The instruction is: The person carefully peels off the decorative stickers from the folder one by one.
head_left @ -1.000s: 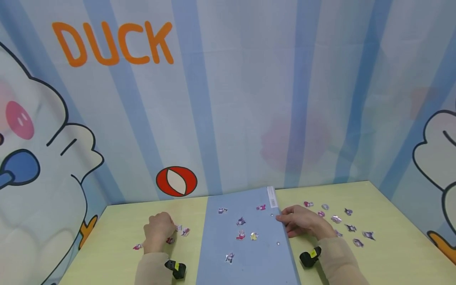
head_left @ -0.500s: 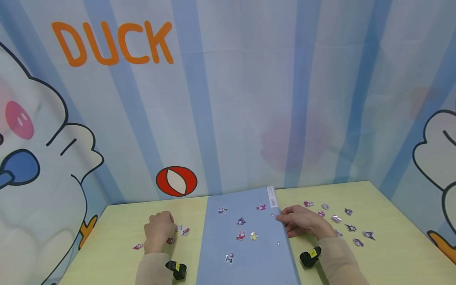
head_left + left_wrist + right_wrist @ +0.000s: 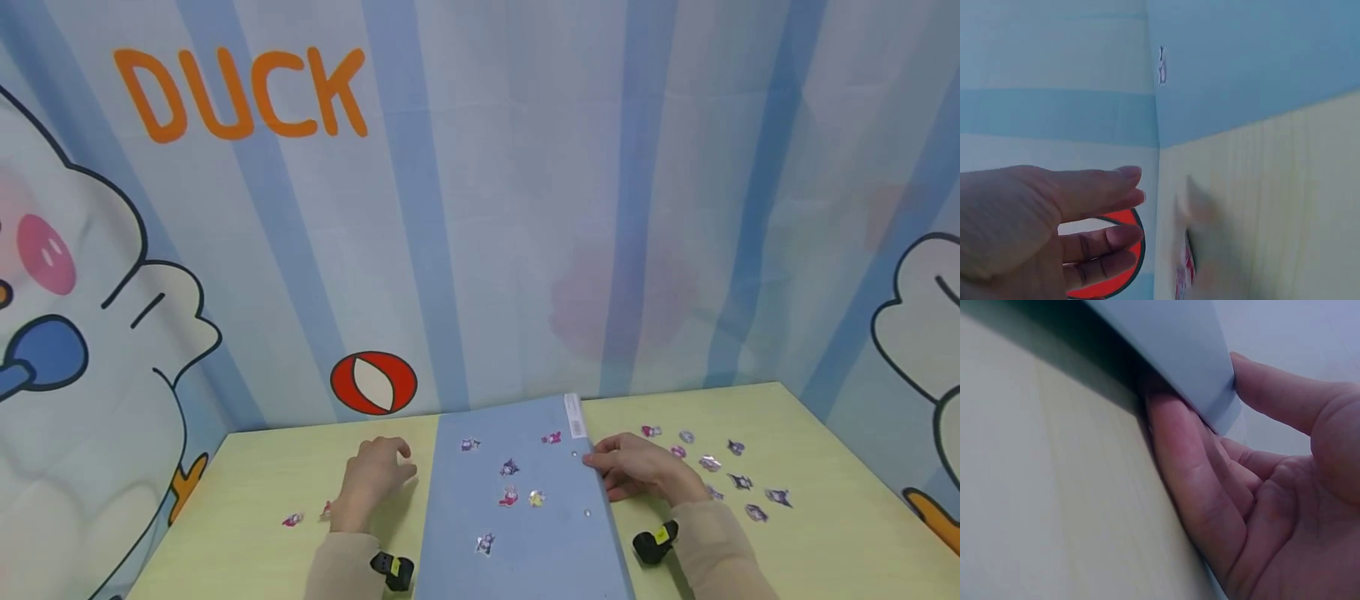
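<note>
A blue folder [image 3: 555, 558] with a white barcode label [image 3: 575, 415] lies on the table, and several small cartoon stickers [image 3: 508, 496] are scattered over its front. My right hand [image 3: 641, 467] holds the folder's right edge. In the right wrist view, its thumb [image 3: 1285, 394] touches the top face while the other fingers reach under the edge. To the left of the folder, apart from it, is my left hand [image 3: 372, 477]. Its fingers are extended in the left wrist view, thumb close to the index finger, and no object shows between them. A red-and-white sticker [image 3: 1186, 269] lies below that hand.
Left of the left hand lie loose stickers [image 3: 292, 519] on the pale yellow table [image 3: 247, 483]. Several more stickers [image 3: 741, 482] spread across the table to the right of my right hand. Behind the table hangs a striped backdrop [image 3: 510, 208] with duck drawings.
My left hand has moved right, towards the folder, and its curled fingers have opened out. It now covers the spot where several stickers showed. The right hand keeps its place on the edge.
</note>
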A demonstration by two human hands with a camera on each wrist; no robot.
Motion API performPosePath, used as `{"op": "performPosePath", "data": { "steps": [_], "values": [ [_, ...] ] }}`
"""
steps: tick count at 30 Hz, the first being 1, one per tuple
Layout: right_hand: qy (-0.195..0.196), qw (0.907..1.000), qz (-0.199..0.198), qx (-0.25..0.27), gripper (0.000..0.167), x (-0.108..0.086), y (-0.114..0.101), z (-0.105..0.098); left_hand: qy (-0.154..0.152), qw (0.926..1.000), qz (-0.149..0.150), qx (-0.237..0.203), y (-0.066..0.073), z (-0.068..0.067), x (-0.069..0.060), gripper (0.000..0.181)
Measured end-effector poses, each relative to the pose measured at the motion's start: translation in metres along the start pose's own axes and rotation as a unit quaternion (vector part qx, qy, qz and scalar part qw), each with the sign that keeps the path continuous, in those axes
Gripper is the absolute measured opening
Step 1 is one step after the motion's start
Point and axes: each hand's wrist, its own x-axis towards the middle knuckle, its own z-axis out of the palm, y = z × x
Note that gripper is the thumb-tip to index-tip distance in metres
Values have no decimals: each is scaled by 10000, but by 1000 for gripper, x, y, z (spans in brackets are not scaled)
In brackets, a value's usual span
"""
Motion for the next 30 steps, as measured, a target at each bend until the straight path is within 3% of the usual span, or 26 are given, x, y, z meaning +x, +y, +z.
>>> {"op": "performPosePath", "data": {
  "steps": [7, 16, 23, 30],
  "values": [
    [-28, 10000, 23, 7, 33, 0, -1, -1, -208, 9997, 64, -110, 15, 17, 10, 28],
    [-146, 9998, -39, 138, 36, 2, 2, -2, -254, 9990, 288, -228, 34, 27, 18, 33],
    [-76, 9998, -76, 162, 36, 1, 2, -7, -257, 9978, 600, -100, 44, 32, 26, 38],
    [-264, 9994, -135, 166, 35, 2, 2, -4, -237, 9977, 628, 76, 48, 40, 30, 38]
  ]
}}
